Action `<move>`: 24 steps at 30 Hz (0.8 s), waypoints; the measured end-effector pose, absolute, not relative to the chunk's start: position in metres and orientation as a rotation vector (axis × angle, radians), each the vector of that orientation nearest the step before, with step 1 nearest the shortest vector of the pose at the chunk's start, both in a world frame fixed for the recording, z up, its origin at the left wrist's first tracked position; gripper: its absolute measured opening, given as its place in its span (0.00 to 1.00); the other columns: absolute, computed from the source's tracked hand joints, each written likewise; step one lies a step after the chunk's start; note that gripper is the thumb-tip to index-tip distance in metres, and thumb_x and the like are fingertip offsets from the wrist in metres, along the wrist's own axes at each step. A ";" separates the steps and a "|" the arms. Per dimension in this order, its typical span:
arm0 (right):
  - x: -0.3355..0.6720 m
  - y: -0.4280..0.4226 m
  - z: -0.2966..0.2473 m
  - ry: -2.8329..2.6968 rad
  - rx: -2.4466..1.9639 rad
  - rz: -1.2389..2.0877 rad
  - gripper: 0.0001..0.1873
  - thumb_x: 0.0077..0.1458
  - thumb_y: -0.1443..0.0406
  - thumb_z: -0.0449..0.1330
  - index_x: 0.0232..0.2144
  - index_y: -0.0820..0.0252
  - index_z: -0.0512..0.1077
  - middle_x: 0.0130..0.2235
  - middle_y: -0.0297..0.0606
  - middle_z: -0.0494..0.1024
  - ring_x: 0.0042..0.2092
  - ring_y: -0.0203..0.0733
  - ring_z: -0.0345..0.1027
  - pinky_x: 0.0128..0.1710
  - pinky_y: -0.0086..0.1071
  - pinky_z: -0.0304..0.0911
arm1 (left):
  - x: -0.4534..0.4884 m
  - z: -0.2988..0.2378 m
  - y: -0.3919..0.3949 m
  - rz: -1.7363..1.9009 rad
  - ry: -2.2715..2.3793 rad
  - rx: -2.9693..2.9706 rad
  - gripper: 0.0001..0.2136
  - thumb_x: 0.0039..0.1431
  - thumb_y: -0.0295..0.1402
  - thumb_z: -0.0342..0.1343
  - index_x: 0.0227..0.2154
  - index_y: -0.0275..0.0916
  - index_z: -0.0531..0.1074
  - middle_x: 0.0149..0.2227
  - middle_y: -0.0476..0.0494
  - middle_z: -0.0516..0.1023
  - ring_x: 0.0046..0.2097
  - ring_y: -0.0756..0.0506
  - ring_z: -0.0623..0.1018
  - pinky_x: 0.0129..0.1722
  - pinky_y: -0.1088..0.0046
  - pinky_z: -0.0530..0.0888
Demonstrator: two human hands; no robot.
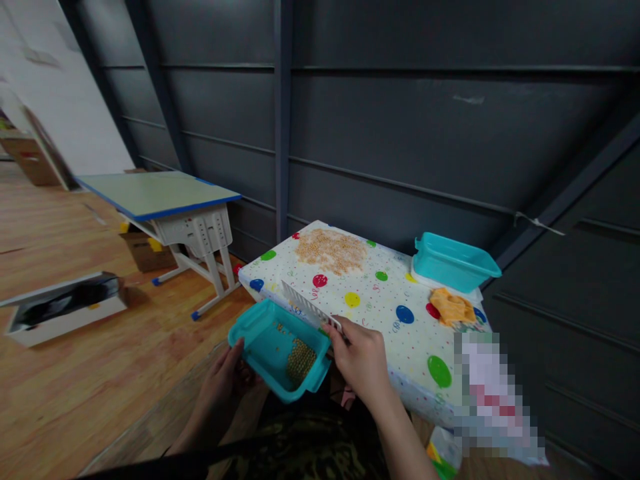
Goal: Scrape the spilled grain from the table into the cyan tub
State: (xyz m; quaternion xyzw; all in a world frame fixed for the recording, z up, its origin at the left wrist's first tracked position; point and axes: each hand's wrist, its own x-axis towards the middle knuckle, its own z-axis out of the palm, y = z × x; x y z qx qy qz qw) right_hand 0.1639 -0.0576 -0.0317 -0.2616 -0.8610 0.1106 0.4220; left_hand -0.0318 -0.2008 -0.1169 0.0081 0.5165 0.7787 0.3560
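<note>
My left hand (224, 373) grips the near-left rim of a teal plastic tub (265, 333), held just off the table's near edge with a small heap of yellowish grains (300, 359) in its lower corner. My right hand (361, 357) is closed on a white comb-like strip (310, 305) that lies slanted along the table edge above the tub. A wide patch of the same grains (332, 250) is spread on the far part of the table (385, 300), which has a white cover with coloured balloon spots.
A second teal tub (454, 261) on a white lid and an orange cloth (453, 307) lie at the table's right. A blue-edged desk (160, 193) stands to the left on the wooden floor, near an open white box (65, 307). A dark panelled wall is behind.
</note>
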 end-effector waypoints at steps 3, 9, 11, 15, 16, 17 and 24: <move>0.165 -0.062 -0.030 -2.145 -0.645 0.334 0.13 0.72 0.62 0.59 0.41 0.55 0.85 0.33 0.37 0.89 0.30 0.42 0.83 0.33 0.28 0.71 | -0.034 -0.120 -0.201 1.993 1.309 0.013 0.23 0.43 0.51 0.79 0.25 0.42 0.73 0.18 0.56 0.67 0.21 0.48 0.68 0.23 0.68 0.75; 0.167 -0.063 -0.026 -2.083 -0.663 0.424 0.15 0.72 0.61 0.59 0.38 0.55 0.85 0.30 0.37 0.87 0.26 0.41 0.79 0.29 0.28 0.68 | -0.036 -0.123 -0.202 1.983 1.295 -0.003 0.24 0.40 0.50 0.81 0.28 0.41 0.75 0.17 0.58 0.67 0.20 0.50 0.68 0.22 0.70 0.75; 0.169 -0.058 -0.025 -2.035 -0.688 0.444 0.16 0.72 0.59 0.59 0.35 0.56 0.85 0.29 0.36 0.86 0.25 0.40 0.77 0.29 0.28 0.66 | -0.037 -0.123 -0.202 1.975 1.295 -0.014 0.27 0.36 0.52 0.82 0.28 0.41 0.75 0.17 0.58 0.68 0.20 0.50 0.69 0.22 0.71 0.76; 0.176 -0.032 -0.020 -1.953 -0.843 0.521 0.21 0.67 0.53 0.62 0.26 0.58 0.81 0.22 0.34 0.79 0.23 0.38 0.68 0.26 0.29 0.59 | -0.039 -0.127 -0.203 1.968 1.295 -0.021 0.28 0.36 0.53 0.82 0.27 0.40 0.74 0.17 0.58 0.68 0.20 0.50 0.69 0.23 0.70 0.78; 0.178 -0.023 -0.018 -1.931 -0.885 0.548 0.22 0.65 0.51 0.63 0.25 0.59 0.80 0.21 0.34 0.77 0.23 0.38 0.66 0.26 0.30 0.57 | -0.040 -0.128 -0.202 1.971 1.294 -0.019 0.27 0.36 0.52 0.82 0.26 0.41 0.73 0.17 0.58 0.68 0.20 0.50 0.70 0.22 0.70 0.78; 0.179 -0.014 -0.016 -1.912 -0.917 0.583 0.23 0.64 0.50 0.63 0.26 0.59 0.81 0.22 0.35 0.77 0.24 0.39 0.65 0.26 0.30 0.56 | -0.040 -0.130 -0.202 1.974 1.293 -0.018 0.28 0.37 0.53 0.82 0.26 0.41 0.72 0.17 0.58 0.67 0.20 0.50 0.69 0.22 0.70 0.77; 0.172 0.036 -0.011 -1.914 -0.875 0.963 0.23 0.53 0.45 0.67 0.29 0.60 0.82 0.30 0.40 0.83 0.31 0.44 0.71 0.32 0.34 0.62 | -0.042 -0.134 -0.201 1.971 1.306 -0.021 0.29 0.37 0.54 0.81 0.24 0.42 0.69 0.16 0.59 0.64 0.20 0.50 0.68 0.21 0.70 0.77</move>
